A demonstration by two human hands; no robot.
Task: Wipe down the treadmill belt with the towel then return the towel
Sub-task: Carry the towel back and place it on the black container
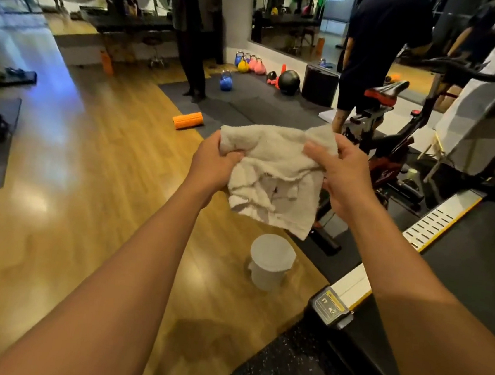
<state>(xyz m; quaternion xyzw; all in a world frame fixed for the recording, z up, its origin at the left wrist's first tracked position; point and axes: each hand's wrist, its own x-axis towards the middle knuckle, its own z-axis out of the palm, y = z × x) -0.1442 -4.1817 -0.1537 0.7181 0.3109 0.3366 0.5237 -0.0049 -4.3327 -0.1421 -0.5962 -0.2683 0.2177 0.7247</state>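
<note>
A crumpled off-white towel (pixel 274 178) hangs in the air at chest height, held by both hands. My left hand (pixel 216 162) grips its upper left edge. My right hand (pixel 343 174) pinches its upper right corner. The lower part of the towel droops freely above a white plastic bucket (pixel 271 258) that stands on the wooden floor. The black treadmill belt (pixel 477 257) lies at the right, bordered by a silver slotted side rail (pixel 438 221) with a yellow edge. Neither hand touches the treadmill.
A spin bike (pixel 398 136) stands just beyond the towel, beside the treadmill. Two people (pixel 377 48) stand on the dark mats at the back. An orange foam roller (pixel 187 120), kettlebells (pixel 247 63) and a black ball (pixel 288 81) lie on the floor. A speckled rubber mat (pixel 291 372) is at bottom right.
</note>
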